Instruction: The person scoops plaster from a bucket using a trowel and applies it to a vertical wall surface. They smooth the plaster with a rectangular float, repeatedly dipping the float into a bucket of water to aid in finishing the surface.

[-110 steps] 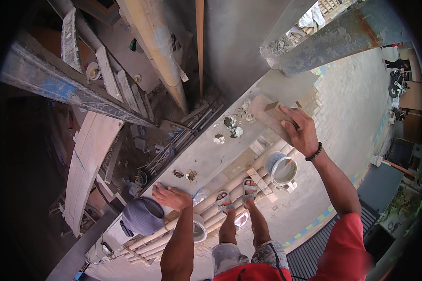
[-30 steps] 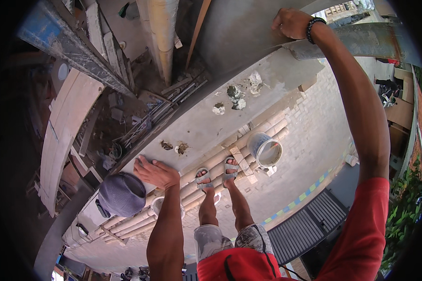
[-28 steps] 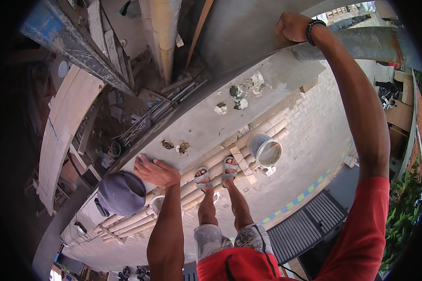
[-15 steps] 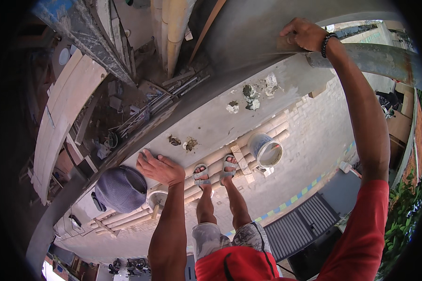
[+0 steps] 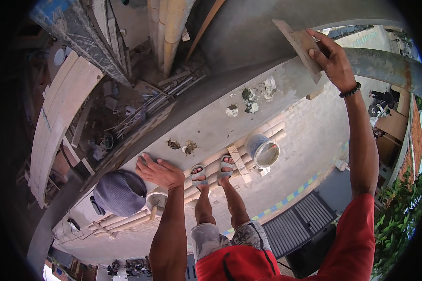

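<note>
My right hand [image 5: 334, 61], with a dark bead bracelet at the wrist, grips a wooden plastering float [image 5: 301, 47] by the block on its back. The float is tilted and seen nearly edge-on, in front of the grey plastered wall [image 5: 248, 28]. Fingers spread, my left hand [image 5: 162, 172] lies flat on the concrete ledge [image 5: 206, 126]. Beside it on the ledge rests a dark knitted cap [image 5: 119, 193]. Lumps of grey and white mortar [image 5: 250, 99] stick to the ledge between my hands, with smaller crumbs [image 5: 188, 147] nearer the left one.
I stand in sandals on bamboo poles [image 5: 211, 173] below the ledge. A mortar-smeared bucket [image 5: 263, 151] sits right of my feet; another bucket [image 5: 157, 200] is near my left forearm. A grey pipe [image 5: 384, 65] runs at upper right. Beyond the ledge are planks [image 5: 63, 117] and rubble.
My right hand has turned and drawn the float off the wall toward the right, so its board now shows. My left hand stays on the ledge.
</note>
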